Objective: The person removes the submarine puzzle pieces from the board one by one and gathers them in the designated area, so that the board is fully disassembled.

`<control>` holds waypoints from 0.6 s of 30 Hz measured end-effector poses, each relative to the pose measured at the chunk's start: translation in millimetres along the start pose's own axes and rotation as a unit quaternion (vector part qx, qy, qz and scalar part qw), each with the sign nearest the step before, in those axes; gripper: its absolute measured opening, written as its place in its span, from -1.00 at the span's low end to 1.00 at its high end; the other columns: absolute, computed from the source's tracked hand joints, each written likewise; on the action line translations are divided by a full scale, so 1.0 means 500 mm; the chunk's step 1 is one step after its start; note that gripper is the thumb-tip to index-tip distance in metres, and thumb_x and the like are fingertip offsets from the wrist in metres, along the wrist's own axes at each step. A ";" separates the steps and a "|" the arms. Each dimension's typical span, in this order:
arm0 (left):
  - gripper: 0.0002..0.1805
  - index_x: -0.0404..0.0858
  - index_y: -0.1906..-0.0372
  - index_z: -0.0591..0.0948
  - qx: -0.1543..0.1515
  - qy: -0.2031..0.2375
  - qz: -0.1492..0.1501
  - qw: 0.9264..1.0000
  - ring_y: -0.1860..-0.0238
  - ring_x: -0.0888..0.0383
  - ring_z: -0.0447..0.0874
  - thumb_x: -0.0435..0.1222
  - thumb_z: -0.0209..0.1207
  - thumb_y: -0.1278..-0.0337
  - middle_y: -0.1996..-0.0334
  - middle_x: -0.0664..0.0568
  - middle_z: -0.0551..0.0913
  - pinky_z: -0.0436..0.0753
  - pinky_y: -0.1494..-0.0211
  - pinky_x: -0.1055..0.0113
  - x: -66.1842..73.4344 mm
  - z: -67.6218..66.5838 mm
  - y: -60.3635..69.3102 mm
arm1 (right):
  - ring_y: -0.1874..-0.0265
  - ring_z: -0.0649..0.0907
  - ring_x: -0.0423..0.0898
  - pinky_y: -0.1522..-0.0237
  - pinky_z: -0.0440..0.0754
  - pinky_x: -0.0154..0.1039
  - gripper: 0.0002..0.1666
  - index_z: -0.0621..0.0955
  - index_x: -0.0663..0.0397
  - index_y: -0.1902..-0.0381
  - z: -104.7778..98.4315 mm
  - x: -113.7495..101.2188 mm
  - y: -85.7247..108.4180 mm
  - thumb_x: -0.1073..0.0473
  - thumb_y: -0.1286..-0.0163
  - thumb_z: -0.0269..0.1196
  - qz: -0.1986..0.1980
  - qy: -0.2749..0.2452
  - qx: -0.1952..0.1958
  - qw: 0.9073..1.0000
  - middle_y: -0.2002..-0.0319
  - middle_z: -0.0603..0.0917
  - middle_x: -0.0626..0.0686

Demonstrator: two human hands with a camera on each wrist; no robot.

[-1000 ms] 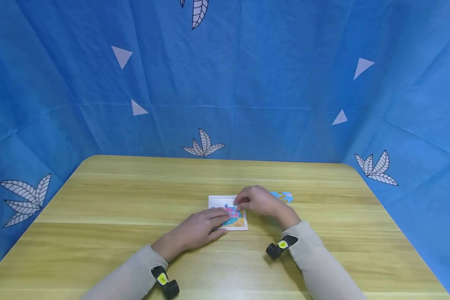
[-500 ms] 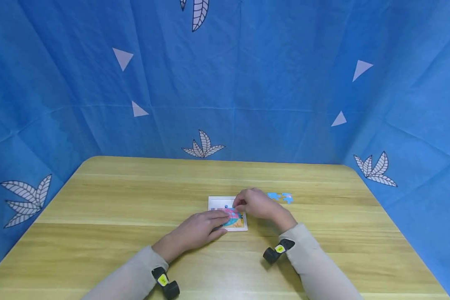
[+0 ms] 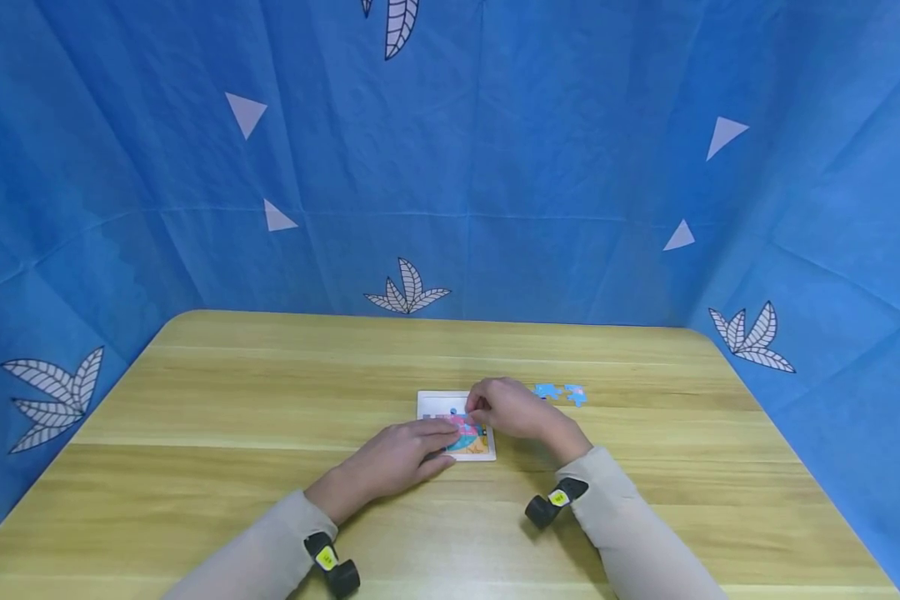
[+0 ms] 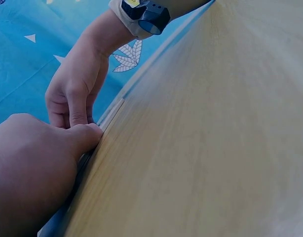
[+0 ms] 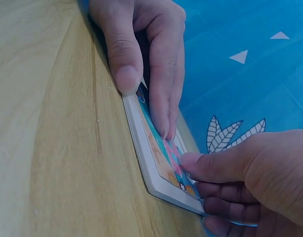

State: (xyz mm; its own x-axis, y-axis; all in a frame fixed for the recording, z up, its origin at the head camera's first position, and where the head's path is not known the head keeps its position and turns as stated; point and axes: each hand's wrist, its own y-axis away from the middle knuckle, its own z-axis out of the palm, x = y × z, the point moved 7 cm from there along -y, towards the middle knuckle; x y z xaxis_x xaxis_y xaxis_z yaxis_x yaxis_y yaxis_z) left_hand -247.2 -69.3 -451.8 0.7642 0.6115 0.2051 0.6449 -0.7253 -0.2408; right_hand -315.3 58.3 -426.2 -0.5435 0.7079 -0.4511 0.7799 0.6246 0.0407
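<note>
Left hand (image 3: 393,457): fingers straight on the puzzle (image 3: 467,444), thumb apart at near rim, probably for steadying.
White frame (image 3: 477,457): flat on the bench (image 3: 270,392), carries the puzzle between both hands.
Right hand (image 3: 516,410): fingers curled toward thumb above puzzle's far right; piece between, cannot tell.
Loose pieces (image 3: 547,390): far right, within reach.

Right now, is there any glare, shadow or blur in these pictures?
Head view: soft shadow beside the right sleeve, faint sheen on the table; left wrist view: hazy glare on the table at picture right; right wrist view: looks dimmer, the puzzle foreshortened and its details soft.
</note>
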 end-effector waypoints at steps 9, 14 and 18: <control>-0.49 -0.18 -0.29 0.54 -0.014 -0.002 -0.015 1.000 -0.31 0.13 0.42 0.01 0.05 -0.43 -0.28 0.04 0.51 0.47 -0.32 0.18 -0.001 0.002 -0.001 | 0.48 0.52 -0.28 0.36 0.55 -0.32 -0.92 0.64 -0.03 0.36 -0.004 0.002 -0.001 0.17 -0.35 0.32 0.002 -0.004 0.007 1.000 0.47 0.59 -0.20; -0.50 -0.18 -0.28 0.55 -0.011 0.000 -0.017 1.000 -0.31 0.13 0.43 0.00 0.05 -0.43 -0.27 0.04 0.52 0.47 -0.32 0.18 -0.002 0.003 -0.001 | 0.48 0.52 -0.25 0.36 0.55 -0.30 -0.94 0.65 -0.04 0.35 -0.003 0.005 0.001 0.20 -0.34 0.32 0.015 -0.032 -0.002 0.999 0.47 0.60 -0.19; -0.51 -0.19 -0.27 0.56 -0.007 0.004 -0.016 1.000 -0.30 0.13 0.44 -0.01 0.07 -0.42 -0.26 0.03 0.53 0.48 -0.31 0.19 -0.001 0.001 -0.001 | 0.44 0.55 -0.25 0.34 0.57 -0.29 -0.96 0.67 -0.03 0.27 0.001 0.008 0.000 0.23 -0.34 0.32 0.018 -0.050 -0.012 0.999 0.43 0.62 -0.19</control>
State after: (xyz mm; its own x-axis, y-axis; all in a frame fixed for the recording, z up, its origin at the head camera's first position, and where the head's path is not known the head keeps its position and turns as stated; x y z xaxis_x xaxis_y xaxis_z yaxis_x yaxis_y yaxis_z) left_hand -247.9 -69.4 -452.5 0.7434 0.6319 0.2192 0.6686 -0.7102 -0.2202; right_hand -317.5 61.2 -428.5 -0.4810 0.6946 -0.5349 0.7897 0.6082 0.0798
